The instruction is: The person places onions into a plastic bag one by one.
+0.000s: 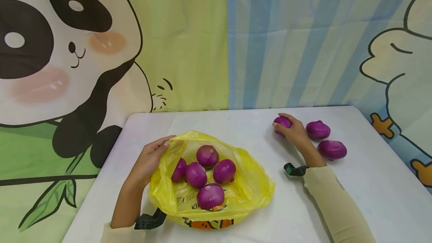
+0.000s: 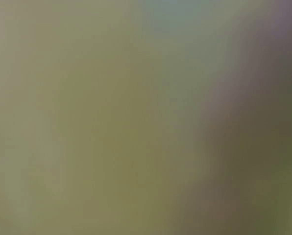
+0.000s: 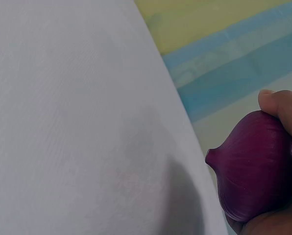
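My right hand (image 1: 293,129) grips a red onion (image 1: 282,124) above the back right of the table. In the right wrist view that onion (image 3: 256,166) fills the space between thumb and fingers, its pointed tip turned left. With my left hand (image 1: 150,160) I hold the left rim of a yellow plastic bag (image 1: 251,186), which lies with its mouth wide. Several red onions (image 1: 210,196) sit inside the bag. Two more onions, one (image 1: 318,129) behind the other (image 1: 332,149), lie on the table beside my right wrist. The left wrist view is only a yellowish blur.
A white-covered table (image 1: 216,123) carries everything. Behind it hangs a printed curtain (image 1: 195,48) with a panda and blue stripes, close to the table's back edge. Small dark devices are strapped at both wrists, the right one (image 1: 294,169) just over the table.
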{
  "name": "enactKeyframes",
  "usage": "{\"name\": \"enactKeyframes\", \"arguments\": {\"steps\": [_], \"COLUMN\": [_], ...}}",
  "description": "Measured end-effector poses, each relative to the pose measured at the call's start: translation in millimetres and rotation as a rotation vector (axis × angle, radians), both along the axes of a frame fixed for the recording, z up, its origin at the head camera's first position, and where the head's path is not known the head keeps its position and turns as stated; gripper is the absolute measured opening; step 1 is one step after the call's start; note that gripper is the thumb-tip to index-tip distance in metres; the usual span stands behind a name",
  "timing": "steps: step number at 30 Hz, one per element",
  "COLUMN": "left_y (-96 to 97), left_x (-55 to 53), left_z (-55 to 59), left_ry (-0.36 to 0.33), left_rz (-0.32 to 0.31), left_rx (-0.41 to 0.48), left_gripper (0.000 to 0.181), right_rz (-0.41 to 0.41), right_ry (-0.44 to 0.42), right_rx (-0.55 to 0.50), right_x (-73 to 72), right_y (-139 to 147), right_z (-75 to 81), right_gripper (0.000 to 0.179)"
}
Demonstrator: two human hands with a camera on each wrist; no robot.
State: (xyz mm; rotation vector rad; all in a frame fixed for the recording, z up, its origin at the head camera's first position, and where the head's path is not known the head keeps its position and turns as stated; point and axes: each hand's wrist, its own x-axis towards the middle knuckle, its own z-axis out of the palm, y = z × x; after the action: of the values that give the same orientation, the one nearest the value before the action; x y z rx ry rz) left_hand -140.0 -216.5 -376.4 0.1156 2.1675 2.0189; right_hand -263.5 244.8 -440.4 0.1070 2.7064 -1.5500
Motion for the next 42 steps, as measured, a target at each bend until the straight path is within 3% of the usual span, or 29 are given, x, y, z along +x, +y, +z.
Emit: {"name": "enactKeyframes", "arguments": {"steps": [14, 24, 29, 33, 42], "left_y": [-0.3, 0.1, 1.1, 1.4, 1.4], "left_x": [0.4, 0.8, 0.3, -0.2, 0.0], "left_z": [0.1, -0.6, 0.9, 1.0, 0.5], "left_ry": [-0.014, -0.013, -0.011, -0.011, -0.012], "left_rz": [-0.007, -0.003, -0.01, -0.013, -0.005], "left_rx": [0.007, -0.001, -0.01, -0.012, -0.003], "left_gripper": [0.045, 0.045, 0.044, 0.044, 0.044], "right_rz": [0.323, 0.514, 0.627, 0.661, 0.729], "right_ry": [0.16, 0.338, 0.357, 0.354, 0.397], "right_rx": [-0.024, -0.037, -0.068, -0.085, -0.148], "right_x": [17.5, 38.7, 53.9, 60.9, 62.5], "right_y": [-34.5, -71.9, -88.0, -96.5, -108.1], "right_z": [39.8, 72.1, 86.6, 93.3, 96.0], "right_gripper": [0.061, 0.054, 0.054, 0.054, 0.052]}}
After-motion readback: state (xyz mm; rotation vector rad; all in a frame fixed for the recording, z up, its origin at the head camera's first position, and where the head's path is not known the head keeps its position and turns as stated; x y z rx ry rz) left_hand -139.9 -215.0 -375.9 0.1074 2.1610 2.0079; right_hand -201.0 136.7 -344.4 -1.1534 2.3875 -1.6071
